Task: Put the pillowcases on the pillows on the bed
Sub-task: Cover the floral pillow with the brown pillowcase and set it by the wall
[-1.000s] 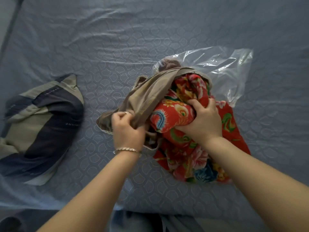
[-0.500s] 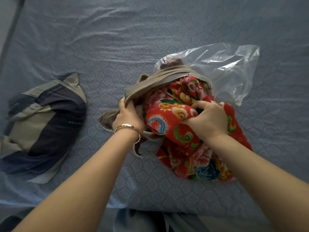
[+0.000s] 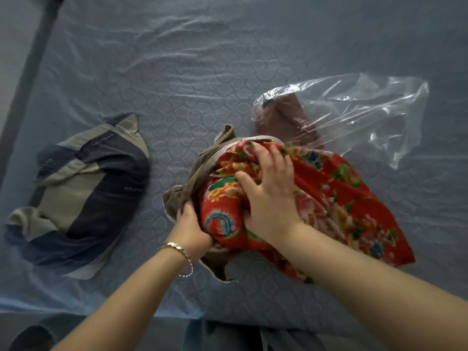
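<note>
Pillowcase (image 3: 202, 168), taupe: its mouth is bunched round the left end of the red floral pillow (image 3: 342, 198), mid-bed, directly in front of you. Most of the pillow lies outside it.

Your left hand (image 3: 191, 226) has its fingers curled into the case hem at the near-left edge. Your right hand (image 3: 271, 191) lies spread on top of the pillow, fingers pressing in, nothing pinched.

Handling (judgement): the case looks thin, limp and light, and is likely to fold on itself and snag. Take it at the hem, either side of the opening, not mid-panel. The pillow looks soft and gives under your palm, so feed a corner in first.

Outward: a clear plastic bag (image 3: 367, 110) touches the pillow's far side, with a brown folded item (image 3: 283, 110) inside. Well apart to the left lies a grey-and-navy striped pillow (image 3: 88, 193), apparently already cased. All of it rests on the blue quilted bed (image 3: 202, 72).
</note>
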Tool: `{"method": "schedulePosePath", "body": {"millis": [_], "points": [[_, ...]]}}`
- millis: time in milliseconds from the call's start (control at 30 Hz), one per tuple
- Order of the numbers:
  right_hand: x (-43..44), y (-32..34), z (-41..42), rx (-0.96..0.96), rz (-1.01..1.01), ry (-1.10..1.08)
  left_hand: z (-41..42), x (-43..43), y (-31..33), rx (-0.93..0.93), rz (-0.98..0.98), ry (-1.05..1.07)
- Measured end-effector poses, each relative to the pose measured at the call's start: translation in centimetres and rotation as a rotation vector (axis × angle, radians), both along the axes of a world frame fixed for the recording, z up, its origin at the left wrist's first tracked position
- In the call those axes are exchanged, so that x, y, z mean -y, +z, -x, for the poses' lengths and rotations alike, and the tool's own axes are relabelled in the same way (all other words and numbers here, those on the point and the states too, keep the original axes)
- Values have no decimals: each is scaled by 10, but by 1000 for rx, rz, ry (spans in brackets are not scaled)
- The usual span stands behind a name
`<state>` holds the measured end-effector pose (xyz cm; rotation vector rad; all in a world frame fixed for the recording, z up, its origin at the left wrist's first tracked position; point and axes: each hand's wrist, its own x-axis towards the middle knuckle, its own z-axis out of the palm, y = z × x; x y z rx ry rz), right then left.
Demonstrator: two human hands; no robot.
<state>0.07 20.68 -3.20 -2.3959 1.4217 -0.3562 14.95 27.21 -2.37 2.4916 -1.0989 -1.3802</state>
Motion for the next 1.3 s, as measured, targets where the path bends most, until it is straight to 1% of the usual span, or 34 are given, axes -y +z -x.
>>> {"method": "schedulePosePath", "body": {"millis": [33, 67, 100, 133, 200, 300, 367, 467, 500, 567, 633, 700, 767, 833, 900, 933, 967, 1000, 1033, 1067, 1100, 1133, 1200, 1233, 1267, 1300], "points": [[-6, -9, 1, 66, 169, 112, -5, 0, -2, 18, 47, 5], [-11, -15, 4, 103, 285, 208, -10, 0, -3, 38, 90, 2], [-16, -19, 8, 107, 339, 290, -13, 0, -3, 46, 122, 4], [-20, -21, 9, 107, 344, 354, -14, -1, -3, 33, 143, 8], [-25, -22, 6, 138, 287, 438, -17, -3, -8, -29, 167, 39], [-27, -18, -7, 204, 126, 424, -18, -5, -11, -98, 186, 119], [-27, -16, -9, 171, -3, 396, -17, -5, -11, -126, 200, 171], [-32, -14, 1, 99, -172, 454, -18, -3, -13, -196, 207, 215], [-36, -14, 6, 50, -188, 507, -20, -2, -13, -220, 206, 222], [-39, -17, 12, -82, -138, 592, -24, -1, -12, -245, 203, 219], [-32, -21, 7, -113, -83, 574, -23, -1, -7, -249, 207, 196], [-20, -22, -9, -85, -51, 496, -19, -5, -2, -188, 236, 111], [-9, -20, -33, -64, 21, 425, -17, -11, 8, -71, 305, -26], [-6, -19, -54, -43, 40, 393, -19, -13, 20, 34, 413, -169], [-4, -23, -71, -32, 28, 387, -25, -13, 27, 88, 436, -274], [-3, -21, -79, -61, 28, 391, -28, -13, 30, 115, 405, -302], [-3, -20, -87, -132, 34, 395, -29, -14, 31, 154, 376, -318], [-4, -19, -96, -266, -10, 423, -29, -15, 30, 184, 381, -318], [-7, -24, -104, -380, -95, 480, -30, -17, 26, 193, 409, -292], [-13, -30, -109, -450, -196, 553, -29, -18, 24, 192, 425, -237], [-20, -32, -110, -467, -296, 611, -30, -19, 20, 183, 407, -151], [-26, -33, -104, -435, -367, 661, -31, -19, 18, 179, 356, -58], [-33, -28, -68, -184, -485, 705, -30, -18, 17, 192, 243, 55], [-34, -23, -46, -41, -478, 669, -28, -18, 17, 204, 216, 64], [-31, -22, -22, 79, -314, 570, -24, -17, 17, 213, 213, 52], [-27, -21, 1, 137, -111, 463, -18, -16, 18, 213, 243, 26]]}}
